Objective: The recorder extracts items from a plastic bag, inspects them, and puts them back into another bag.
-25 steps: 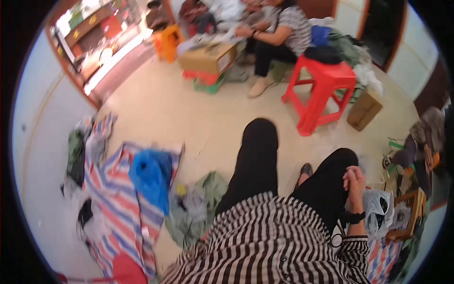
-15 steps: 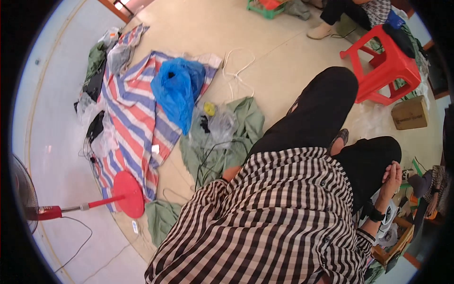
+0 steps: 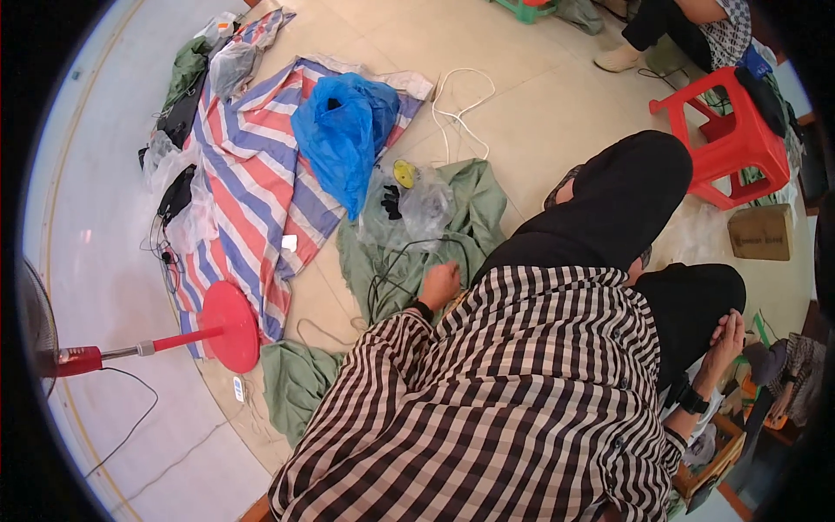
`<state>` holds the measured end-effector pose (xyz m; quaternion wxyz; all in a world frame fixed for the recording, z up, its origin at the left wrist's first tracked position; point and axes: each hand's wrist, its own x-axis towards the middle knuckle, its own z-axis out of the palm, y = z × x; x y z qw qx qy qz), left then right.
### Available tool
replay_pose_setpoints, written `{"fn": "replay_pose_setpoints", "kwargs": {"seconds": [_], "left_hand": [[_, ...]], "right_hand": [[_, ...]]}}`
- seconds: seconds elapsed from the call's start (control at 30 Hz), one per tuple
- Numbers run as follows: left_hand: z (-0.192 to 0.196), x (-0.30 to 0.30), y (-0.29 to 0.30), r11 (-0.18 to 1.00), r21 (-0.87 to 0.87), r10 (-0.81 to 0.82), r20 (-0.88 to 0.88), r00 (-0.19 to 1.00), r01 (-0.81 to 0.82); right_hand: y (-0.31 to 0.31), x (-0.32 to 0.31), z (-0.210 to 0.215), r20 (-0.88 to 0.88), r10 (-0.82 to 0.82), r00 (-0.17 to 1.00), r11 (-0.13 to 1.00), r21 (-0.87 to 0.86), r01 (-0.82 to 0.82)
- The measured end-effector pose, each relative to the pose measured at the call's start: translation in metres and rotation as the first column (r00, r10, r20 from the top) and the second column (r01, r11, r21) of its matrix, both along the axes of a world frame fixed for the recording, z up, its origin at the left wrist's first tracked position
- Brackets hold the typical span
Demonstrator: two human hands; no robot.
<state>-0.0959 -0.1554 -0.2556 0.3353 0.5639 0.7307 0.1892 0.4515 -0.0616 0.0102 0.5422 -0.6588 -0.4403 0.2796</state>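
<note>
My left hand reaches down to a green cloth on the floor, its fingers curled where a thin black cable loops across the cloth. Whether it grips the cable is unclear. A clear plastic bag with small dark and yellow items lies just beyond it. My right hand rests flat on my right leg in black trousers and holds nothing; a black watch sits on that wrist. My striped shirt fills the lower middle.
A striped red, white and blue sheet carries a blue plastic bag and several dark bundles. A fan with a red base stands at left. A white cord, red stool, cardboard box and a seated person lie farther off.
The view has swung down and left, bringing the striped sheet and fan closer. My left hand has come into view, reaching onto the green cloth. My right hand stays on my leg.
</note>
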Motion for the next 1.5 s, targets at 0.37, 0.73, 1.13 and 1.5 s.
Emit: {"fn": "replay_pose_setpoints", "kwargs": {"seconds": [0.37,0.73,1.13,1.5], "left_hand": [[-0.044,-0.118,0.065,0.776,-0.225,0.618,0.09,0.781,-0.589],[0.013,0.004,0.13,0.951,-0.129,0.277,-0.057,0.959,-0.282],[-0.024,-0.035,0.082,0.911,-0.001,0.412,-0.001,0.911,-0.412],[-0.007,-0.11,0.055,0.779,0.203,0.622,-0.371,0.69,-0.593]], "right_hand": [[0.007,0.008,-0.008,-0.017,0.05,0.999,0.999,0.013,-0.05],[0.0,0.005,-0.002,0.013,-0.011,1.0,1.0,0.022,0.011],[-0.001,0.005,-0.001,0.009,0.005,1.0,0.999,0.035,-0.005],[-0.004,0.007,0.0,0.008,-0.001,1.0,0.999,0.038,0.0]]}}
